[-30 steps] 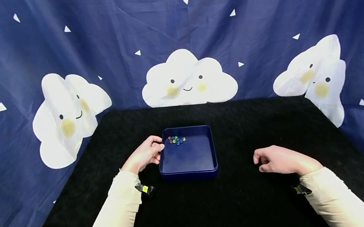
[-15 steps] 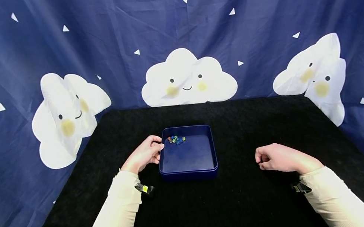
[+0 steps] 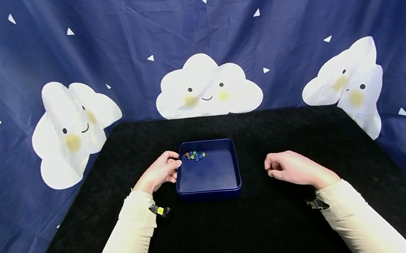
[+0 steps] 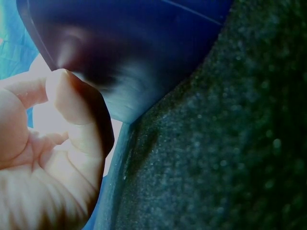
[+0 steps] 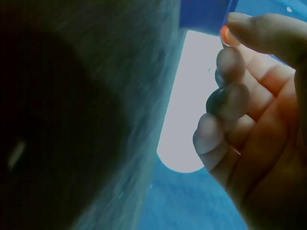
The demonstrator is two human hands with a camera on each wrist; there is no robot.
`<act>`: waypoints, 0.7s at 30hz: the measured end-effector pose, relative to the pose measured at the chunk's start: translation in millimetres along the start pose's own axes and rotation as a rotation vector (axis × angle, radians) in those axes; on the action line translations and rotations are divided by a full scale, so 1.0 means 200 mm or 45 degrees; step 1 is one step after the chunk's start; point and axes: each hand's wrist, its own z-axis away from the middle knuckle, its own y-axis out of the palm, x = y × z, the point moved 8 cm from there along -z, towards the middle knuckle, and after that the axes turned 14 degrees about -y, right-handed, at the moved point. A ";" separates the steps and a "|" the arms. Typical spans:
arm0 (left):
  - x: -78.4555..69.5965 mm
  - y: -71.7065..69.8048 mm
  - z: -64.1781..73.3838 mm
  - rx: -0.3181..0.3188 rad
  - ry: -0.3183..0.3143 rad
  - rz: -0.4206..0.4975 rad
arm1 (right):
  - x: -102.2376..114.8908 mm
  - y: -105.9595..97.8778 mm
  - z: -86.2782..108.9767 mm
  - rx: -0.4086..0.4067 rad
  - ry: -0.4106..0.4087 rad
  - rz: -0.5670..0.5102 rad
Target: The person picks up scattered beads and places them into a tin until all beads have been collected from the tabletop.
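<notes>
A shallow dark blue square box [image 3: 210, 191] sits on the black cloth, left of the middle in the head view. Several small glass marbles [image 3: 193, 157], blue, green-yellow and orange-red, lie bunched in its far left corner. At the box's left side my left hand [image 3: 158, 173] holds the rim, thumb on top and fingers bent at the outer wall. My right hand [image 3: 298, 168] is over the cloth to the right of the box. Between its thumb and forefinger it pinches a small orange-red marble [image 5: 224, 34], mostly covered by the fingertips.
Black cloth [image 3: 259, 228] covers the table. Behind it and at both sides hangs a blue curtain [image 3: 121, 35] with white smiling clouds [image 3: 207, 80]. Each wrist carries a small camera on a strap, at the cream sleeves [image 3: 356, 213].
My right hand has closed its fingertips on a small marble and moved left and away from me, nearer the box. The left hand stays at the box's rim.
</notes>
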 end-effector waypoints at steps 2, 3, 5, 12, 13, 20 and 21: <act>0.00 0.00 0.00 -0.001 0.000 0.000 | 0.03 -0.01 -0.05 -0.031 -0.015 0.016; 0.00 0.00 0.00 -0.001 0.000 0.002 | 0.04 -0.01 -0.07 -0.046 -0.022 0.022; 0.00 0.00 0.00 0.000 0.002 0.005 | 0.07 -0.02 -0.11 -0.071 -0.039 0.036; 0.00 0.01 0.00 0.023 0.022 0.031 | 0.14 -0.02 -0.25 -0.105 -0.103 0.071; 0.00 0.01 0.00 0.024 0.025 0.030 | 0.15 -0.01 -0.26 -0.108 -0.107 0.070; 0.00 0.01 -0.01 0.020 0.030 0.034 | 0.19 0.00 -0.38 -0.130 -0.109 0.081; 0.00 0.01 -0.01 0.017 0.028 0.035 | 0.19 0.01 -0.39 -0.122 -0.116 0.082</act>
